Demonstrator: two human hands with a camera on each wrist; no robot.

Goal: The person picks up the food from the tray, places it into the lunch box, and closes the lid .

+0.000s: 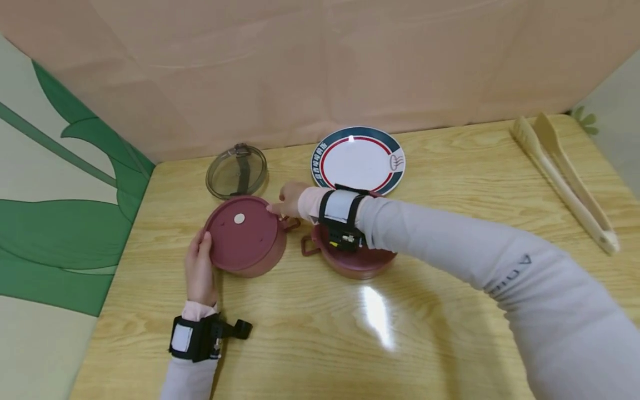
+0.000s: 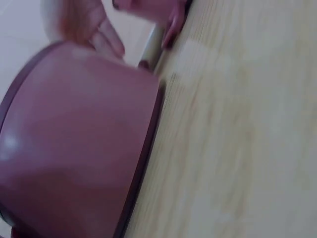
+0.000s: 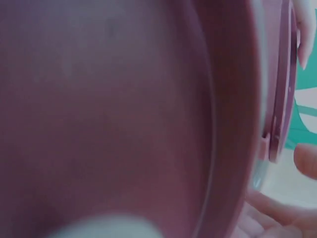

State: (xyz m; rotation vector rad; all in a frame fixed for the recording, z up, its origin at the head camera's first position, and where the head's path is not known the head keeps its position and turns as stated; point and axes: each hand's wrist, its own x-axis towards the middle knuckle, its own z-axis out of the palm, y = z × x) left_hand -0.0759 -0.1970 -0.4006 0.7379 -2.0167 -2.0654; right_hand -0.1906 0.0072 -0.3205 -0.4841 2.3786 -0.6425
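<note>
A plum-red pot with a flat top and a white dot stands at the left of the table. My left hand holds its left side, thumb by the upper edge; in the right wrist view part of that hand shows beside the pot's edge. My right hand is at the pot's right edge, above its side handle, fingers spread. Whether it touches the pot is unclear. A second plum-red pot sits under my right forearm, partly hidden. In the right wrist view its interior fills the left.
Behind the left pot lies a clear glass lid with a dark rim. A white plate with a blue and red border sits behind the second pot. Wooden tongs lie at the far right of the wooden table.
</note>
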